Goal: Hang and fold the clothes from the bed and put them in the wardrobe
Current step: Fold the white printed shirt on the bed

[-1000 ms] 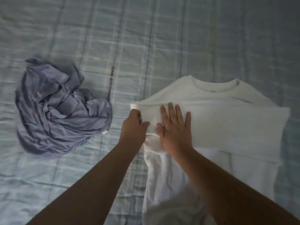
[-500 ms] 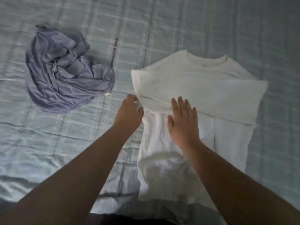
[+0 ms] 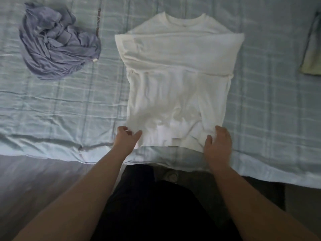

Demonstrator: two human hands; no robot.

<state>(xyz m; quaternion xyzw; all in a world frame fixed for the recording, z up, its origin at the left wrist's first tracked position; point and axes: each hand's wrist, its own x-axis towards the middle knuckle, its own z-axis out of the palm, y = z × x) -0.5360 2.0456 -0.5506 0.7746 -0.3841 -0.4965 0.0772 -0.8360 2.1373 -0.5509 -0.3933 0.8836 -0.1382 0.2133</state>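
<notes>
1. The bed (image 3: 69, 105), covered in a pale blue-green checked sheet, is filling the upper part of the head view, with its near edge running across toward 6 o'clock.
2. The wooden floor (image 3: 34, 180) is showing below the bed edge at 8 o'clock, beside the person's dark clothing (image 3: 152, 211) at 6 o'clock.
3. The white T-shirt (image 3: 177, 84) is lying flat on the bed at the centre, its collar pointing to 12 o'clock and its hem reaching the bed edge at 6 o'clock. Its sleeves are lying folded across the chest in a band.
4. The lilac garment (image 3: 57, 44) is sitting crumpled in a heap on the bed at 10 o'clock, well apart from the T-shirt.
5. The left grip (image 3: 126, 139) is pinching the hem corner at the T-shirt's 7 o'clock, with the thumb lying on top of the cloth and the fingers curling at the edge.
6. The right grip (image 3: 218, 145) is holding the hem corner at the T-shirt's 5 o'clock, its thumb on the cloth and its fingers curling over the side edge; it is slightly blurred.
7. A yellow-green cloth (image 3: 312, 54) is lying on the bed at 2 o'clock, cut off by the frame edge.
</notes>
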